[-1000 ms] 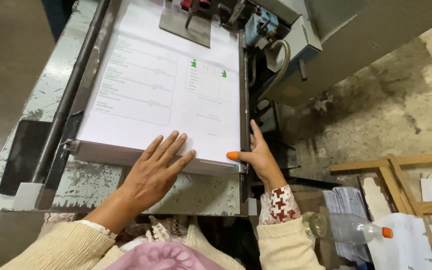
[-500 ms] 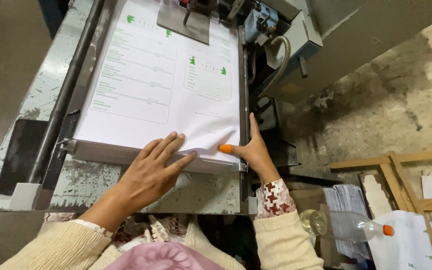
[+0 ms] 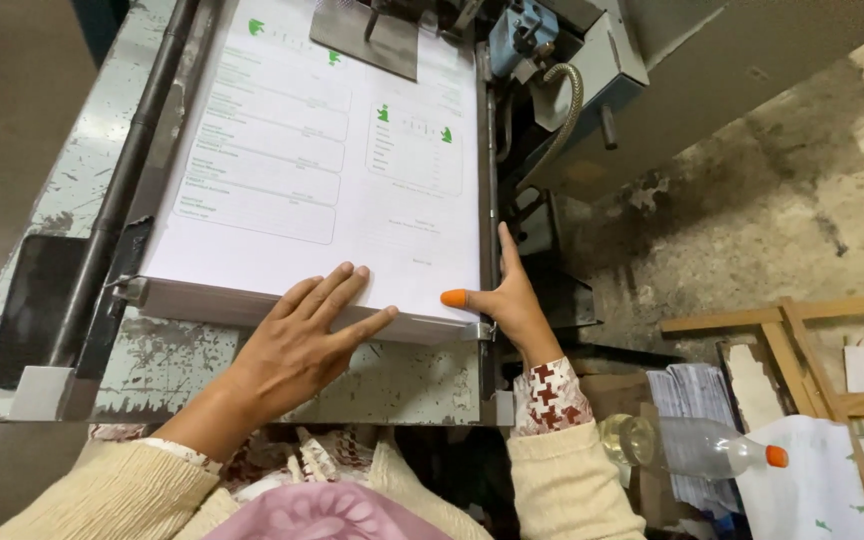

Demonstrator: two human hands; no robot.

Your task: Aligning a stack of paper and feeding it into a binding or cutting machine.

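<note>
We are looking down at a thick paper stack (image 3: 312, 170) lying on the worn metal worktop (image 3: 402, 385) of a machine. Our left hand (image 3: 297, 345) is resting flat, fingers spread, on the stack's near edge at lower centre. Our right hand (image 3: 507, 300) is pressing against the stack's right side, its thumb wearing an orange rubber cap (image 3: 453, 298). At lower right, a clear plastic bottle (image 3: 692, 447) is lying beside wooden frames (image 3: 812, 350).

Stained concrete floor (image 3: 772, 180); wooden frames (image 3: 812, 340), plastic bottle (image 3: 692, 447) at right.
</note>
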